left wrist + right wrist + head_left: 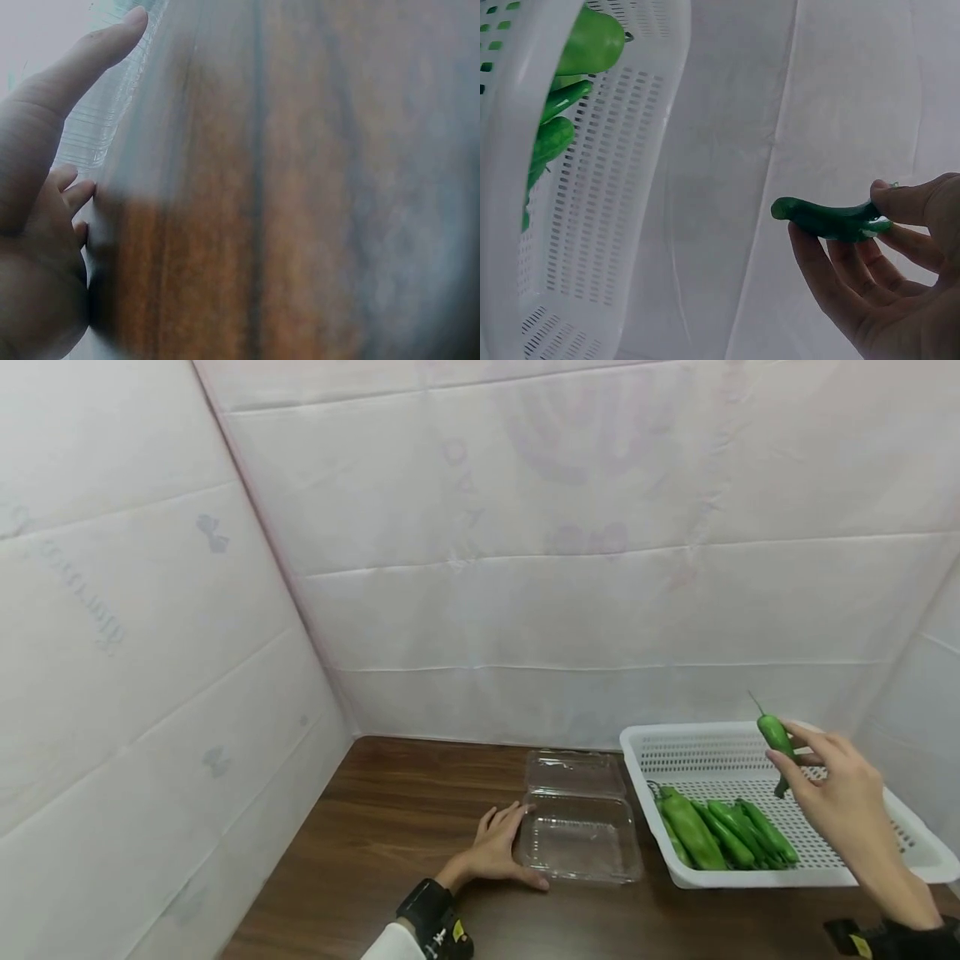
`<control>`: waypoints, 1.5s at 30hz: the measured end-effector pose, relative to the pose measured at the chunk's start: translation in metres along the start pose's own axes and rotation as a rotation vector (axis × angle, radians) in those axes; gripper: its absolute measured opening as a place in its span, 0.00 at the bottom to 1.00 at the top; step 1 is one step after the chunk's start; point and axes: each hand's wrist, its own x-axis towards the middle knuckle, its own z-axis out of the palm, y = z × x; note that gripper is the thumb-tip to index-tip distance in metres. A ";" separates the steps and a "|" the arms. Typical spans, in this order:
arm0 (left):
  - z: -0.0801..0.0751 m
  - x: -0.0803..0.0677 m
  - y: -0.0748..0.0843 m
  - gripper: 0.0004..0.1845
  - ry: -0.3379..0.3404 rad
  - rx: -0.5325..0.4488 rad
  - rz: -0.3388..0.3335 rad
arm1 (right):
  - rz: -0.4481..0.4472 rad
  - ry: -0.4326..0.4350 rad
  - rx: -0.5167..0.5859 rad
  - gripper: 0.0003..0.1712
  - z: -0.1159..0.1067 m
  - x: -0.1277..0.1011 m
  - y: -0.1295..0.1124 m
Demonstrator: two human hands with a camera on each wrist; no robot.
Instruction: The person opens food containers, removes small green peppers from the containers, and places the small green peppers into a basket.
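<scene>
- L hand was laid flat on the wooden table, nearest the camera; fingers relaxed & nearly straight, nothing grasped
- Its fingertips were seen touching the left edge of a clear plastic clamshell box; thumb lay along the box's near-left corner. In the left wrist view the hand was pressed beside the ribbed clear plastic, w/ wood grain blurred
- The clamshell was lying open, lid part toward the back wall, tray part nearer; it was placed just left of the basket
- R hand was held raised above the white perforated basket, at its right side
- A single green pepper was pinched betw. thumb & fingers, stem end pointed up, clear of the basket; in the right wrist view the pepper was gripped at one end by the fingertips
- Several more green peppers were piled in the basket's near-left part
- Behind it all, white sheeting was hung as backdrop & side walls
</scene>
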 end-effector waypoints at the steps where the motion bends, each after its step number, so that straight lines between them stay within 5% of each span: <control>1: 0.001 0.000 0.000 0.64 0.003 0.000 -0.002 | -0.003 -0.005 -0.005 0.26 0.001 -0.001 0.003; 21: 0.001 -0.003 0.007 0.65 0.010 0.047 -0.013 | 0.068 -0.078 -0.097 0.28 0.016 -0.013 0.036; 31: 0.000 -0.002 0.009 0.64 -0.009 0.046 -0.038 | 0.140 -0.180 -0.135 0.28 0.021 -0.019 0.046; 45: 0.004 0.000 0.002 0.64 -0.004 0.037 -0.047 | 0.119 -0.353 -0.179 0.26 0.032 -0.025 0.075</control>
